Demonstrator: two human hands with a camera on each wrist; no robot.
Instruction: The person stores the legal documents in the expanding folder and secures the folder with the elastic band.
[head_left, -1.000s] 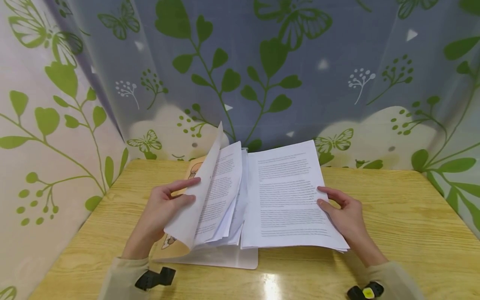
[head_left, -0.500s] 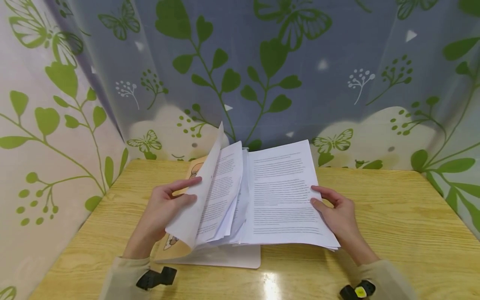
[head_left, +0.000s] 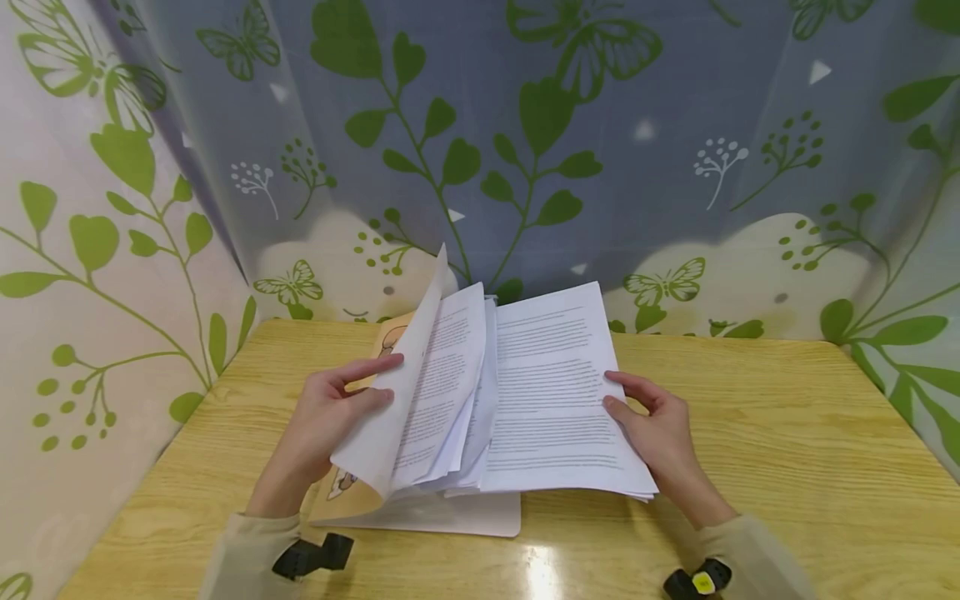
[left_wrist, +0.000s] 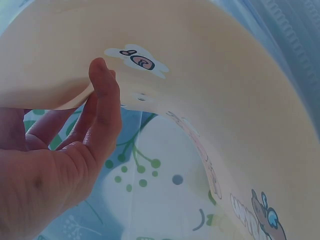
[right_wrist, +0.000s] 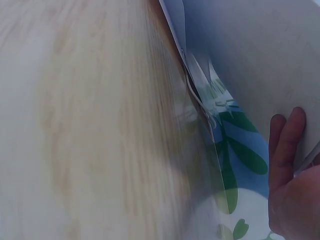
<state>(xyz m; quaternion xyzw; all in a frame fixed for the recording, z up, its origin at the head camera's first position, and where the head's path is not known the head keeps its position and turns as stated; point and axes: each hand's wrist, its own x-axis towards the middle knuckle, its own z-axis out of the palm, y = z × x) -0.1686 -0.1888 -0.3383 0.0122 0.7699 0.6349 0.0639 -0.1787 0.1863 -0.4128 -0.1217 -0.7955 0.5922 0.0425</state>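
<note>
A folder with a peach, cartoon-printed cover [head_left: 408,367] lies spread on the table, its white lower board [head_left: 465,515] showing at the front. My left hand [head_left: 318,421] pinches the free edge of that cover, which bends upward. In the left wrist view, thumb and fingers of the hand [left_wrist: 75,145] grip the curved cover [left_wrist: 215,60] from both sides. Printed sheets [head_left: 442,375] stand fanned in the folder's middle. On the right, my right hand [head_left: 663,429] holds a stack of printed pages [head_left: 551,392] by its outer edge; in the right wrist view fingers [right_wrist: 287,145] lie against its underside.
The wooden table [head_left: 795,450] extends on both sides of the folder. Behind it hangs a blue curtain [head_left: 645,167] with green leaves and butterflies, and a pale one [head_left: 67,317] stands at the left. Dark straps [head_left: 311,557] circle both wrists.
My right hand has moved left, bringing the outer edge of the page stack inward toward the folder's middle. The left hand and the lifted cover stay almost where they were.
</note>
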